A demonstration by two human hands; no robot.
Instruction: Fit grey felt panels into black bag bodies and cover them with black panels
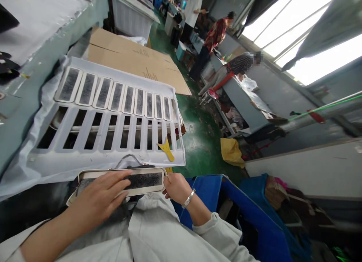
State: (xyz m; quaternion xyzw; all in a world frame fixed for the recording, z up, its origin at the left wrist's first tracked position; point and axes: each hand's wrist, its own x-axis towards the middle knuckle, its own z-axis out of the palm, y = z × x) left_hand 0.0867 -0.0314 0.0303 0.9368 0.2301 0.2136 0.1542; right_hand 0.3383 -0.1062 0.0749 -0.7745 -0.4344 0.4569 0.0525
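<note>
A long rounded piece [145,182] with a cream rim and a dark, mottled middle lies across my lap, in front of the rack. My left hand [103,192] rests flat over its left half, fingers stretched out. At the right end, my right hand [177,188] pinches the rim, its fingers curled; a silver bracelet is on that wrist. A thin strap or cord loops up behind the piece's far edge. Close by on the white rack lies a yellow Y-shaped tool [167,149]. Another bit of yellow shows just behind my right fingers, partly hidden.
The slotted white rack [109,153] carries a row of similar dark panels [115,96]. Beyond it lies a cardboard sheet [132,60]. To the right are a blue bin [207,190] and a yellow sack [232,150]. Several people stand or bend at benches further off.
</note>
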